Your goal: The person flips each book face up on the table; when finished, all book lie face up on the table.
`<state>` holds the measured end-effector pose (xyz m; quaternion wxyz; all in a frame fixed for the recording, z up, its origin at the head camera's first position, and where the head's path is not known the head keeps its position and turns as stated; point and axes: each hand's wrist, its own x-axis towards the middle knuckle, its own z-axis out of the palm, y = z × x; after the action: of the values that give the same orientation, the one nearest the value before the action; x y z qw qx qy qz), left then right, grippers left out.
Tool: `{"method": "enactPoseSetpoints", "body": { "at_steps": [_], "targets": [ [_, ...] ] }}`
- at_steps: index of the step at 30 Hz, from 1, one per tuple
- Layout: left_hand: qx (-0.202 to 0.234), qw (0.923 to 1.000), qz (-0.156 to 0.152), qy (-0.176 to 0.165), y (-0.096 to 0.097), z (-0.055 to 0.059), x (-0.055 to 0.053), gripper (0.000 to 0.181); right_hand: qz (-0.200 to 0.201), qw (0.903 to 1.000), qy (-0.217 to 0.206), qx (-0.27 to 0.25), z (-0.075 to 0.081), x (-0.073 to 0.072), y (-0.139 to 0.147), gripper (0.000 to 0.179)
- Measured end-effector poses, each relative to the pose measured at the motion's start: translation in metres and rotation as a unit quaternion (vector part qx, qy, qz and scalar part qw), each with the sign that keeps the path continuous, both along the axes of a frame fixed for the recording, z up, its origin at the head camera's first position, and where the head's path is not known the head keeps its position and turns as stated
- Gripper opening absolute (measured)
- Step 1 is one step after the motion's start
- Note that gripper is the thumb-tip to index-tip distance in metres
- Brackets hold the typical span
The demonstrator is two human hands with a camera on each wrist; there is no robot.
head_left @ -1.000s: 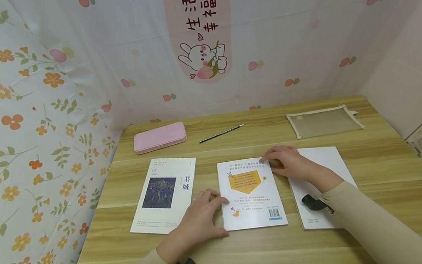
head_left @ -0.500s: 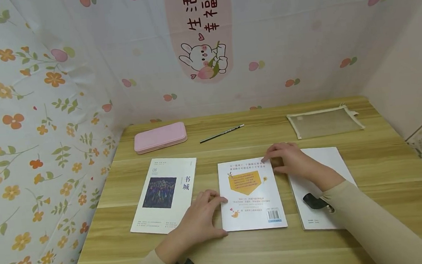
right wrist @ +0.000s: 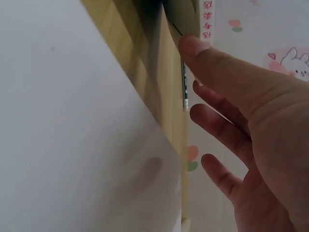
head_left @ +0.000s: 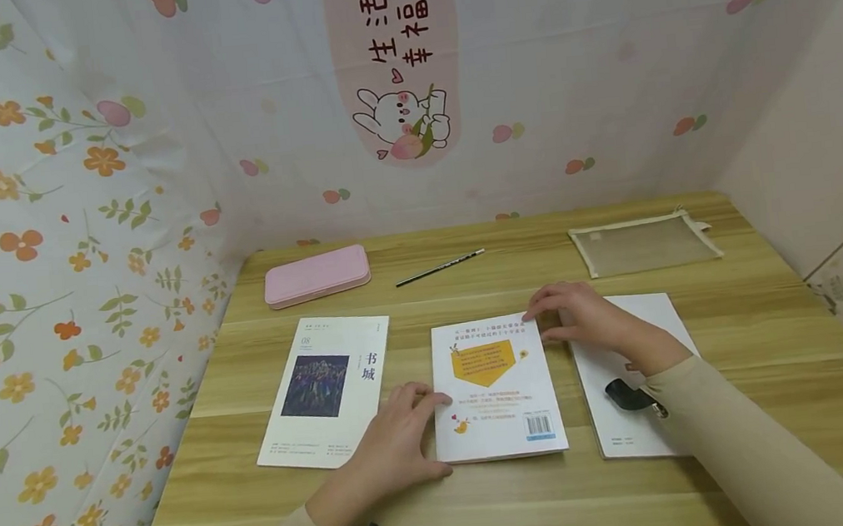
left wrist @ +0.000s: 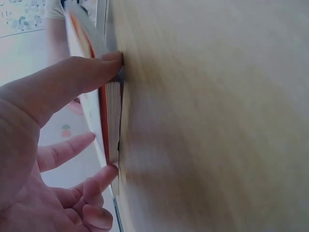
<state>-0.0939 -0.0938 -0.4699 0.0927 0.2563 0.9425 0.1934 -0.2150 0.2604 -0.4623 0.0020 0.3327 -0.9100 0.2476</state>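
Observation:
A white-backed book [head_left: 493, 390] with a yellow pentagon and a barcode lies between both hands. My left hand [head_left: 392, 439] steadies its left side: the thumb is at the lower left corner and the fingertips reach the left edge. From the left wrist, the left hand [left wrist: 24, 154] touches the book's edge [left wrist: 113, 121], with a cover sloping up from the pages. My right hand [head_left: 580, 320] pinches the book's upper right corner, index finger and thumb at the edge. In the right wrist view the right hand's [right wrist: 270, 130] thumb tip is right at the book's edge [right wrist: 186, 17].
A magazine [head_left: 367, 418] with a dark picture lies left. Another white book [head_left: 628, 433] lies partly under the right forearm and fills the right wrist view's left side. Behind are a pink pencil case [head_left: 317, 276], a pencil [head_left: 440, 268] and a mesh zip pouch [head_left: 646, 245].
The right hand has risen slightly at the upper right corner, and the book's right side has tilted up a little. The left hand keeps its place; the view shifts slightly.

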Motion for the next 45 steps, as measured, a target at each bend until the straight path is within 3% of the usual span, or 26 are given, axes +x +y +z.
{"method": "enactPoseSetpoints", "body": {
  "at_steps": [4, 10, 15, 22, 32, 39, 45],
  "targets": [
    [-0.008, 0.9997, -0.005, 0.024, -0.001, -0.001, 0.001, 0.083, 0.009, 0.9998, -0.003, -0.02, 0.004, 0.0, 0.001, 0.036],
    [-0.039, 0.9948, -0.03, 0.089, -0.005, -0.001, 0.005, 0.073, -0.001, 0.999, -0.027, -0.036, 0.01, 0.0, 0.0, 0.034],
    [-0.042, 0.994, -0.035, 0.095, -0.01, 0.002, 0.007, 0.064, -0.01, 0.998, -0.038, -0.05, 0.016, 0.0, 0.001, 0.032],
    [-0.027, 0.9928, -0.015, 0.116, -0.016, 0.002, 0.009, 0.044, -0.027, 0.9967, -0.041, -0.065, 0.024, 0.003, 0.001, 0.031],
    [0.018, 0.9907, 0.029, 0.132, -0.023, 0.002, 0.009, 0.026, -0.017, 0.9948, 0.008, -0.101, 0.033, 0.002, 0.002, 0.028],
    [0.075, 0.9776, 0.047, 0.191, -0.029, 0.007, 0.009, 0.025, -0.011, 0.9887, 0.044, -0.143, 0.04, 0.0, 0.004, 0.029],
    [0.16, 0.9585, 0.074, 0.224, -0.032, 0.01, 0.006, 0.02, -0.023, 0.9857, 0.043, -0.161, 0.048, -0.001, 0.006, 0.026]
  ]
}}
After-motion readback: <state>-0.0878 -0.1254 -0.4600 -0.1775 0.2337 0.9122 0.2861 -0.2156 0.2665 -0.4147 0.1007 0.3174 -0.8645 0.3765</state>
